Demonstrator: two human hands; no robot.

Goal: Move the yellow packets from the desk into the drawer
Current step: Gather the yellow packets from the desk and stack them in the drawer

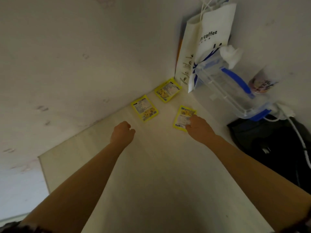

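Three yellow packets lie flat on the pale desk (151, 165). The far packet (167, 90) sits near the wall corner, the middle packet (144, 108) lies by the left wall, and the near packet (183, 116) lies to the right. My right hand (198, 127) rests on the near packet's lower edge, fingers curled down onto it; a firm grip cannot be made out. My left hand (122, 132) hovers over bare desk just below the middle packet, fingers curled shut and holding nothing. No drawer is in view.
A white paper bag (208, 36) printed "coffee" leans in the far corner. In front of it a clear plastic container with blue clips (232, 91) lies tilted. A black object (272, 145) with a white cable sits at the right. Walls close in left and behind.
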